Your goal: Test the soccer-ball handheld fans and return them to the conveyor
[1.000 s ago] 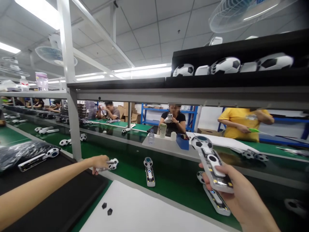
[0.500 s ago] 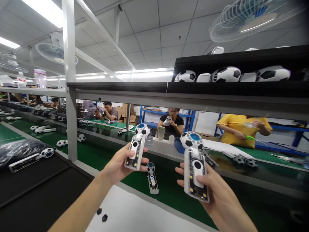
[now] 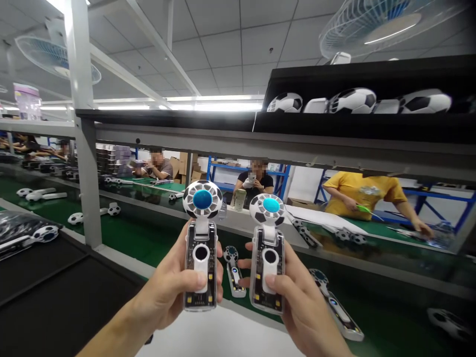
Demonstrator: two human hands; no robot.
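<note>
My left hand [image 3: 173,292] is closed round a handheld fan [image 3: 201,248] with a football-patterned head, a blue hub and a clear body, thumb on its white slider. My right hand [image 3: 301,302] grips a second, matching handheld fan [image 3: 268,253] the same way. Both are held upright, side by side, above the near edge of the green conveyor belt [image 3: 137,238]. Two more such fans lie on the belt behind them, one [image 3: 234,271] between my hands and one [image 3: 336,307] to the right.
A grey post [image 3: 87,148] stands at left beside a black mat [image 3: 48,292]. A shelf above holds football-headed fans [image 3: 353,101]. Across the belt sit several people, one in a yellow shirt [image 3: 362,196]. A white sheet [image 3: 223,337] lies below my hands.
My left hand picked a fan off the belt at left and brought it up. Both hands drew together and turned the two fans upright, side by side.
</note>
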